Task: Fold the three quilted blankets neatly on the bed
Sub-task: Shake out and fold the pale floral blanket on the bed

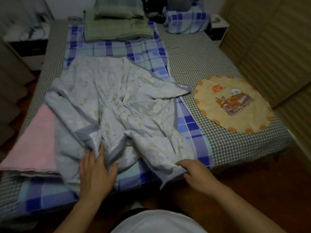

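Note:
A crumpled pale blue quilted blanket (117,101) with a grey border lies spread across the middle of the bed. My left hand (96,169) rests flat on its near edge with the fingers straight. My right hand (193,172) pinches the blanket's near right corner at the bed's edge. A folded pink blanket (33,145) sits at the near left, partly under the pale blue one. A blue checked blanket (134,49) lies flat beneath both.
Folded green bedding (116,22) and a blue checked pillow (186,22) are at the head of the bed. A round yellow printed mat (234,105) lies on the right side of the gingham sheet (193,61). Nightstands flank the bed; a wall runs along the right.

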